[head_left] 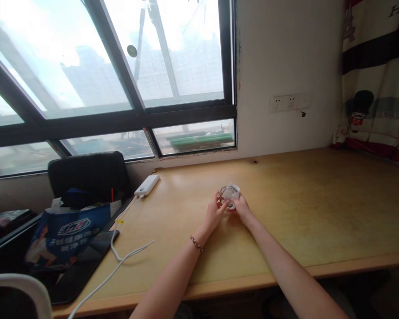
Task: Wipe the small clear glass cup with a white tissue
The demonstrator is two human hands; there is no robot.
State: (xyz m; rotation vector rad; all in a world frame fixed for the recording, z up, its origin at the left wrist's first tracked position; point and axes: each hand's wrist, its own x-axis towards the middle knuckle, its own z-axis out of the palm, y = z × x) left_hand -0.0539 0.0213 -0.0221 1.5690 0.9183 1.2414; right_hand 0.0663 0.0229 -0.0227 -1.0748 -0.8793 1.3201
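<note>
Over the middle of the desk, my two hands are closed around a small round container (pixel 229 192) that looks clear, with a shiny rim. Something pale and white shows inside or behind it, and I cannot make out its exact kind. My left hand (pixel 217 210) grips its left side, with the thumb on the near edge. On the opposite side, my right hand (pixel 242 208) holds it with the thumb on the near right rim. Fingers hide parts of its sides. A beaded bracelet (pixel 196 244) circles my left wrist.
The yellowish wooden desk (pixel 302 208) stretches to the right. At its left lie a white power bank (pixel 147 185), a white cable (pixel 129 254) and a dark flat panel (pixel 86 266). Beyond that edge are a blue bag (pixel 73 235) and a black chair (pixel 89 170).
</note>
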